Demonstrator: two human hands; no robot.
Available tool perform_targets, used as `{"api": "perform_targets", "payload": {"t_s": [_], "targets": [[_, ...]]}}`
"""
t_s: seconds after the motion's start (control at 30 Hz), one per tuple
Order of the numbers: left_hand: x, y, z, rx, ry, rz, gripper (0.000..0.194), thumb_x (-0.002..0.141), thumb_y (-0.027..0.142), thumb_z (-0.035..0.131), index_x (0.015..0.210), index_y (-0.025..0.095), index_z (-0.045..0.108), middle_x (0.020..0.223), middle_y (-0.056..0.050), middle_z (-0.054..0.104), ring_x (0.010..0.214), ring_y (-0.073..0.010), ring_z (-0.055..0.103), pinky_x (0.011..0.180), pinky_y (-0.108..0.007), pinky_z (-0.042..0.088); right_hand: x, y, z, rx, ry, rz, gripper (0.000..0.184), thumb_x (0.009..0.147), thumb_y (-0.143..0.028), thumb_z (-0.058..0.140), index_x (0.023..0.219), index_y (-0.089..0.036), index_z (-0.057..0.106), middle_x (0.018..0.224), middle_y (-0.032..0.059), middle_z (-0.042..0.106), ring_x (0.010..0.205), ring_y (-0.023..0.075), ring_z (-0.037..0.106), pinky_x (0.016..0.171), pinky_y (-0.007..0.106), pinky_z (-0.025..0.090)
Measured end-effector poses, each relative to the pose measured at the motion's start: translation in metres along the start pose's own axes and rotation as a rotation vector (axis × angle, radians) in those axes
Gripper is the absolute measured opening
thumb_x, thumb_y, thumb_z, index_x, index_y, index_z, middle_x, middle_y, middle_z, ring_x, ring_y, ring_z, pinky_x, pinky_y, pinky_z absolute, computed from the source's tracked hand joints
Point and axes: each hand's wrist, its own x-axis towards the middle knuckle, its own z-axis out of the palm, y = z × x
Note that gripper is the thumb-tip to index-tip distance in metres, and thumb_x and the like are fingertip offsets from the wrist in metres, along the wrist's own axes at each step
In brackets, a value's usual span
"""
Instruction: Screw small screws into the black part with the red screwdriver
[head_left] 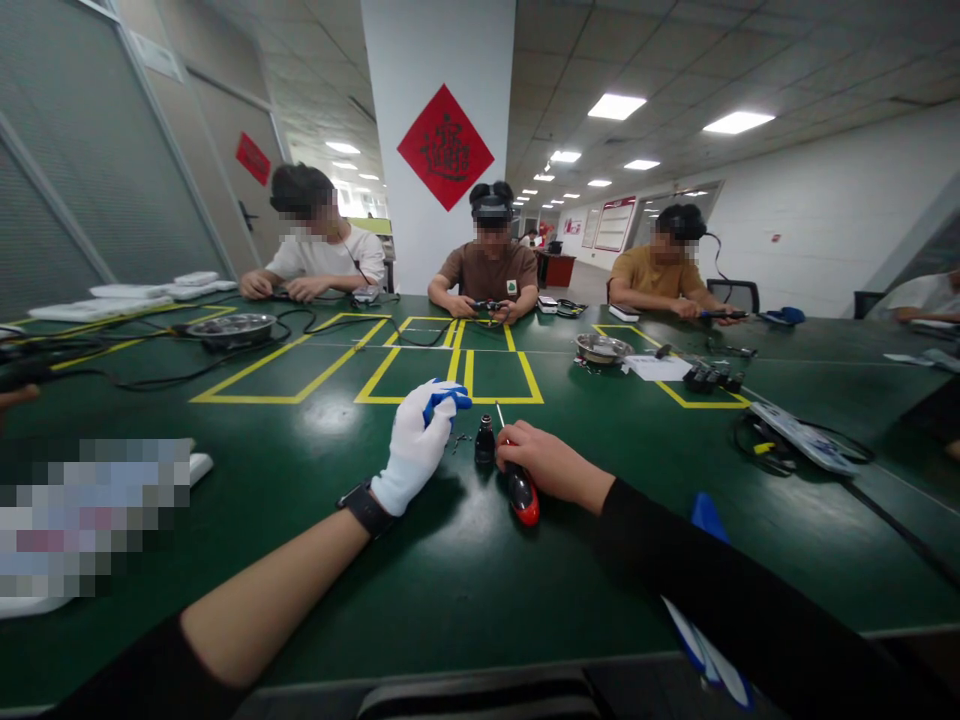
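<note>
My left hand (420, 435) wears a white glove with blue fingertips and is raised over the table. Its fingers are curled towards the thumb; whatever they pinch, if anything, is hidden. My bare right hand (536, 455) is closed on a red and black electric screwdriver (523, 495). The thin metal bit points away from me, and the rounded handle end lies low over the table. Between my hands stands a small black part (484, 442) with a narrower top. Small loose screws (460, 440) are scattered between it and my left hand.
Yellow tape outlines (420, 400) mark the green table ahead. Metal bowls (602, 348) (231, 328) stand farther off. Black parts (712, 377) and a power strip (802, 437) are right. A blue and white glove (705, 650) lies by my right forearm. Several people sit opposite.
</note>
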Motion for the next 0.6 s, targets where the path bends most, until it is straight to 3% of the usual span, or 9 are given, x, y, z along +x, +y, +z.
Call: {"api": "perform_targets", "payload": {"t_s": [0.23, 0.3, 0.47, 0.6], "targets": [[-0.009, 0.016, 0.002, -0.017, 0.052, 0.07, 0.025, 0.092, 0.027, 0.043, 0.09, 0.018, 0.066, 0.1, -0.005, 0.068, 0.103, -0.019, 0.061, 0.104, -0.039, 0.041, -0.001, -0.002, -0.002, -0.022, -0.011, 0.025, 0.021, 0.086, -0.006, 0.052, 0.094, -0.021, 0.065, 0.106, 0.0069, 0.06, 0.094, 0.0185, 0.054, 0.08, 0.029, 0.044], [-0.01, 0.019, 0.003, 0.01, 0.046, 0.077, 0.025, 0.092, 0.026, 0.043, 0.09, 0.019, 0.067, 0.101, -0.005, 0.067, 0.104, -0.0191, 0.06, 0.104, -0.039, 0.041, -0.001, -0.007, -0.005, -0.031, 0.089, 0.069, 0.021, 0.086, -0.006, 0.051, 0.094, -0.02, 0.065, 0.102, 0.0079, 0.061, 0.092, 0.0198, 0.055, 0.079, 0.031, 0.044], [-0.012, 0.023, 0.003, 0.009, 0.0, 0.062, 0.027, 0.092, 0.029, 0.042, 0.089, 0.02, 0.067, 0.101, -0.005, 0.067, 0.104, -0.0196, 0.06, 0.104, -0.039, 0.042, 0.0, -0.027, -0.011, 0.126, 0.529, 0.126, 0.015, 0.09, -0.022, 0.052, 0.1, -0.022, 0.063, 0.094, 0.0074, 0.064, 0.09, 0.021, 0.058, 0.08, 0.034, 0.045], [-0.017, 0.027, 0.008, -0.084, -0.103, 0.054, 0.024, 0.091, 0.03, 0.045, 0.095, 0.019, 0.066, 0.104, -0.006, 0.068, 0.102, -0.0203, 0.062, 0.098, -0.037, 0.047, -0.001, -0.037, -0.009, 0.198, 0.651, 0.093, 0.018, 0.089, -0.027, 0.056, 0.106, -0.025, 0.061, 0.097, 0.0064, 0.065, 0.091, 0.0208, 0.06, 0.079, 0.035, 0.047]]}}
